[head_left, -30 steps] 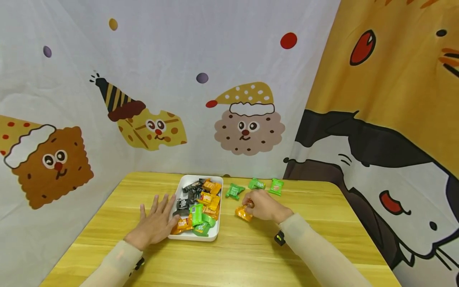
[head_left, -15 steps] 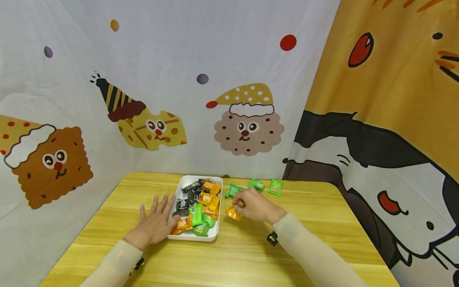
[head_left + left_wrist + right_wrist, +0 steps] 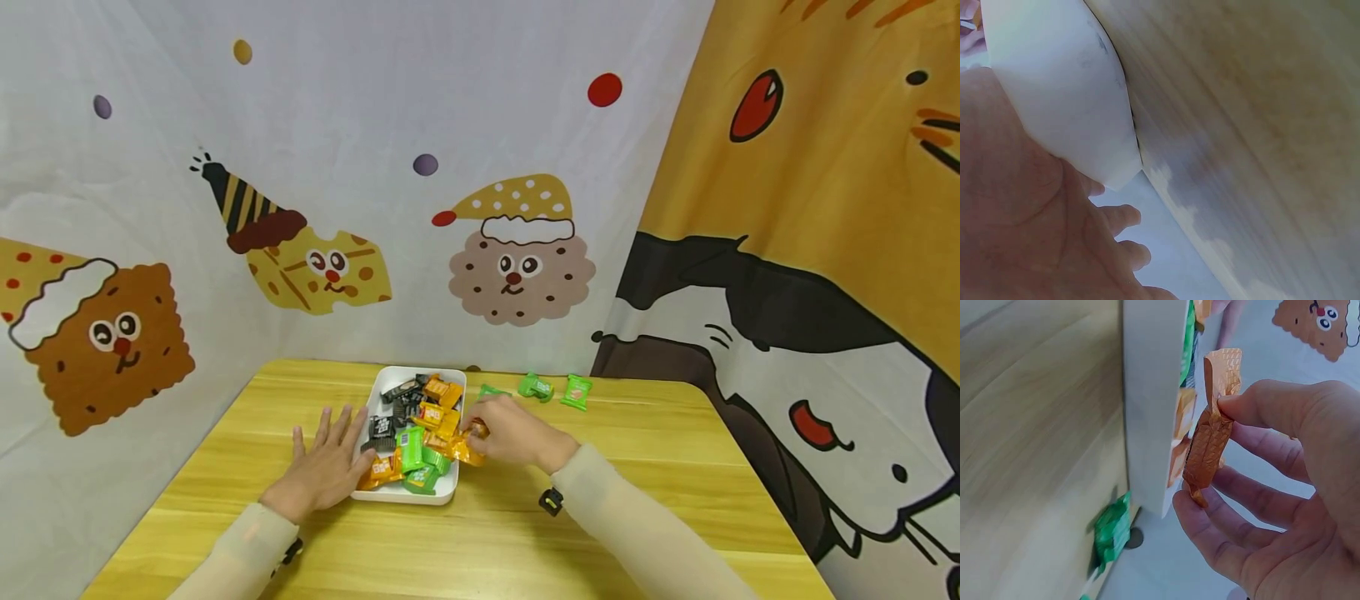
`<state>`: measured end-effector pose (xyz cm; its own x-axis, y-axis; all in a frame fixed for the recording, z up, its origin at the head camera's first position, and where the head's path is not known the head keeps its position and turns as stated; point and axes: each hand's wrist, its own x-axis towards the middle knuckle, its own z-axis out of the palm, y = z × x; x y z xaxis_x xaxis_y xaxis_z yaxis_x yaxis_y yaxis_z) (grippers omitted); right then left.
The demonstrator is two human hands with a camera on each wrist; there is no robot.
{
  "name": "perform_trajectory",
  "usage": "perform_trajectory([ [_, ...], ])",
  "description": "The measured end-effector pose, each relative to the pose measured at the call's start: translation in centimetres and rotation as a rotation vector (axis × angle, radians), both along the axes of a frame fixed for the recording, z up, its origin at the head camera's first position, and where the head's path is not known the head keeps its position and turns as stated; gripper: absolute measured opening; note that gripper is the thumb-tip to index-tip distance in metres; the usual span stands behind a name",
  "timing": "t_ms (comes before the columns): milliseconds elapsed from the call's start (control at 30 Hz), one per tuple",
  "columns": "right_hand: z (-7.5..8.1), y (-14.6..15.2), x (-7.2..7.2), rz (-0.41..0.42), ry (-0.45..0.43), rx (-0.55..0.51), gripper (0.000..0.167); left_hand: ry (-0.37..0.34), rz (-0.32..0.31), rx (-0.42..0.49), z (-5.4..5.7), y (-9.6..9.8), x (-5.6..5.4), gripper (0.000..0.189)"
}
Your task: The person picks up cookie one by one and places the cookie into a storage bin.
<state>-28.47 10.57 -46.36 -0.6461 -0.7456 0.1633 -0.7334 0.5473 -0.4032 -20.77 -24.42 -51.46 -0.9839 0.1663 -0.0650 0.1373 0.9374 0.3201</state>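
Note:
My right hand (image 3: 517, 433) pinches an orange-wrapped candy (image 3: 467, 452) at the right rim of a white tray (image 3: 405, 499). In the right wrist view, the thumb and fingers hold this crinkled candy (image 3: 1210, 450) beside the tray wall (image 3: 1150, 394). Fingers spread, my left hand (image 3: 322, 467) lies against the tray's left side; in the left wrist view its palm (image 3: 1016, 181) is next to the white wall (image 3: 1072, 94). Inside the tray are black candies (image 3: 382, 430), orange candies (image 3: 435, 414) and green candies (image 3: 411, 450), several of them heaped together.
On the wooden table (image 3: 480, 550), two green candies (image 3: 536, 387) (image 3: 577, 392) lie at the back right. Another green candy (image 3: 492, 390) is partly hidden behind my right hand. A printed cloth (image 3: 337, 125) hangs right behind the table.
My right hand has moved left with the orange candy, from the table right of the tray to the tray's right rim. The left hand has stayed where it was.

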Motion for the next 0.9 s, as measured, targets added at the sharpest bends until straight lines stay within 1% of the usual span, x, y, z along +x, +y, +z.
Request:
perform_trajectory([
  [100, 0.2, -0.8, 0.3, 0.013, -0.012, 0.017, 0.015, 0.000, 0.001, 0.001, 0.0, 0.0, 0.0, 0.084],
  [333, 0.3, -2.3, 1.1, 0.067, 0.013, 0.046, 0.017, -0.003, 0.004, 0.004, 0.0, 0.0, 0.0, 0.084],
  [567, -0.1, -3.7, 1.9, 0.107, 0.028, 0.073, 0.018, 0.009, 0.008, 0.006, -0.1, 0.0, 0.1, 0.082],
  [700, -0.4, -4.3, 2.3, 0.128, 0.060, 0.094, 0.016, 0.005, 0.009, 0.007, -0.1, -0.1, 0.1, 0.081],
  [800, -0.5, -4.7, 2.6, 0.134, 0.084, 0.116, 0.014, 0.007, 0.011, 0.009, -0.1, -0.1, 0.1, 0.081],
  [900, -0.7, -5.0, 2.8, 0.129, 0.077, 0.134, 0.014, 0.011, 0.009, 0.012, -0.2, 0.0, 0.1, 0.081],
])
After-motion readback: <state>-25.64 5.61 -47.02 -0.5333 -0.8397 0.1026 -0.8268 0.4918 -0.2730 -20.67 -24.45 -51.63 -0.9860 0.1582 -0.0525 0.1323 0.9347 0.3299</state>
